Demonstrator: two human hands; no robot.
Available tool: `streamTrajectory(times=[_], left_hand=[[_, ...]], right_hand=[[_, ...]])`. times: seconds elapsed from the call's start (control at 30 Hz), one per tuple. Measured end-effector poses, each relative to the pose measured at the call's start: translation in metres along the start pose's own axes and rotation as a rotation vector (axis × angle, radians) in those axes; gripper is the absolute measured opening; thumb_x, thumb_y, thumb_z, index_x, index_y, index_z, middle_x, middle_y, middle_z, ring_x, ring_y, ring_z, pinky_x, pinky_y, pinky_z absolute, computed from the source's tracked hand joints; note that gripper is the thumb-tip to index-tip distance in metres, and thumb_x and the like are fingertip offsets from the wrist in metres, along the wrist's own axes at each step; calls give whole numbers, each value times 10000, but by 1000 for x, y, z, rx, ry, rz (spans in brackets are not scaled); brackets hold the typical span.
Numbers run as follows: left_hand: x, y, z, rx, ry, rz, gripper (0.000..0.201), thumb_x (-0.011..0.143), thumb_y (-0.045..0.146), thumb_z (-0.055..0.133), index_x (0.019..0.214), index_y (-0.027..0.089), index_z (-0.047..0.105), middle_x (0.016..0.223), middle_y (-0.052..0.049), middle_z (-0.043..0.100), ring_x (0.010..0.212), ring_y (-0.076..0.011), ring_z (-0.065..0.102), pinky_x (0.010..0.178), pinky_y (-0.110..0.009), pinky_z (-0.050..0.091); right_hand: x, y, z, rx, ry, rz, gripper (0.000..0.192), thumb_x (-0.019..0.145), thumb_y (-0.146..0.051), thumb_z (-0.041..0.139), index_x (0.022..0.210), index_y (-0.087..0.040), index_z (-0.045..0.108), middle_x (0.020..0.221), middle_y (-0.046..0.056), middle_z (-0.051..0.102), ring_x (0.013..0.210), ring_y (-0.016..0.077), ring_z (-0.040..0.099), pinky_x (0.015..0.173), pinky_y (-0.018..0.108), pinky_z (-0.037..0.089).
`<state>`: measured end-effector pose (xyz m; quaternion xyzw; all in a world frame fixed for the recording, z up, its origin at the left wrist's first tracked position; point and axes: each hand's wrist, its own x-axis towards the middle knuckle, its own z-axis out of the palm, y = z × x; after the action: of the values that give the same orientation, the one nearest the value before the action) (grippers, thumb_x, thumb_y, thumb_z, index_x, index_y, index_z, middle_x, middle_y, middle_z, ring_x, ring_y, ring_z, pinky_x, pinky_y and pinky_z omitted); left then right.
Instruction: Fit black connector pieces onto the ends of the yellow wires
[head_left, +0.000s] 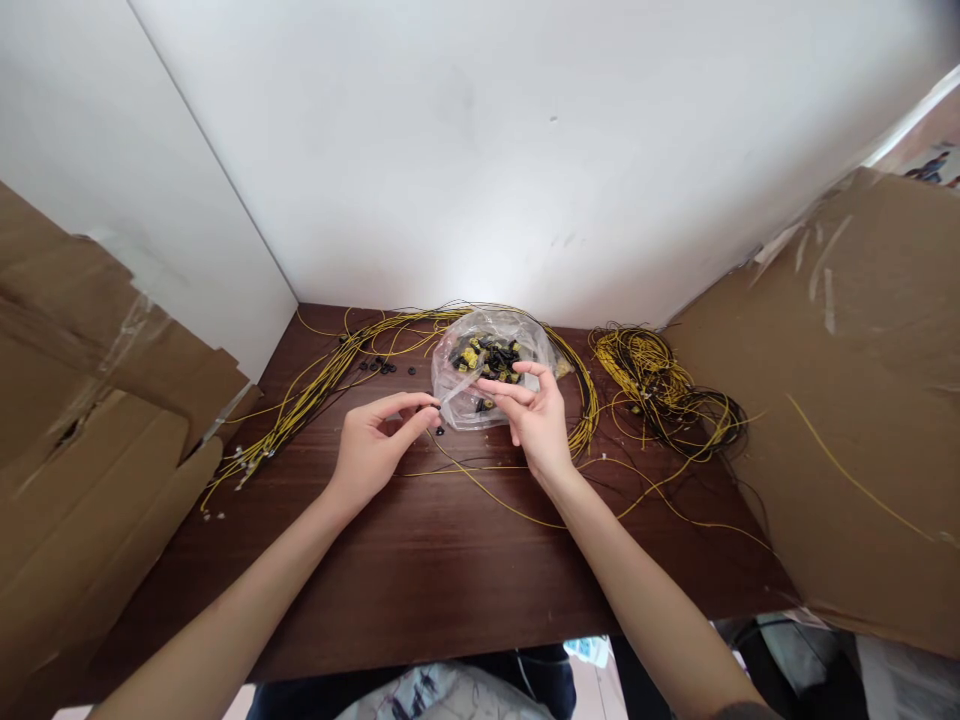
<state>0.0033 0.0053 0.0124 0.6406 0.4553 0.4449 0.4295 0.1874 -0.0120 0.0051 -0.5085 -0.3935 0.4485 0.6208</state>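
Both forearms reach in over the dark wooden table, whose near half is bare. Left hand pinches thumb to forefinger on something too small to make out, perhaps a thin wire end. Right hand has its fingers half-curled at the mouth of the clear plastic bag of black and yellow parts, touching it. This looks like parts being taken from the bag; picking one more calls for a fine pinch. Yellow wire bundles and a tangled coil flank it; cardboard hems both sides.

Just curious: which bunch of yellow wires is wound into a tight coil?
The wire coil right of the plastic bag; the left wire bundle lies long and loose.
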Motion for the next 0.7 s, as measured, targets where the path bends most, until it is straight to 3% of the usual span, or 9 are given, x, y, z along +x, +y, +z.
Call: streamTrajectory(times=[0.23, 0.53, 0.63, 0.7], left_hand=[[0, -1, 0, 6, -1, 9, 244, 744, 356, 654, 854, 145, 707, 723, -50, 706, 650, -160, 632, 590, -231, 486], [0, -1, 0, 34, -8, 28, 234, 762, 355, 638, 866, 156, 703, 781, -50, 699, 639, -137, 596, 529, -209, 438], [1, -2, 0, 64, -31, 103, 190, 776, 328, 627, 853, 173, 704, 849, -53, 682, 719, -145, 598, 607, -225, 464], [2, -2, -1, 43, -58, 168, 158, 779, 303, 624, 845, 187, 708, 911, -58, 669, 843, -171, 603, 756, -271, 485]], right_hand=[[-1, -2, -3, 51, -13, 14, 338, 619, -77, 459, 789, -250, 224, 1084, 71, 681, 282, 34, 369, 215, 155, 249], [-9, -6, 3, 23, -47, 34, 286, 607, -35, 403, 696, -236, 220, 931, 45, 725, 192, 26, 310, 194, 172, 184], [-12, -5, 7, 38, -133, -11, 224, 705, -100, 483, 748, -229, 304, 971, 39, 713, 287, 52, 466, 286, 178, 336], [-14, -4, 12, 24, -226, -24, 173, 752, -187, 554, 804, -220, 392, 999, 45, 699, 431, 78, 581, 439, 214, 469]])
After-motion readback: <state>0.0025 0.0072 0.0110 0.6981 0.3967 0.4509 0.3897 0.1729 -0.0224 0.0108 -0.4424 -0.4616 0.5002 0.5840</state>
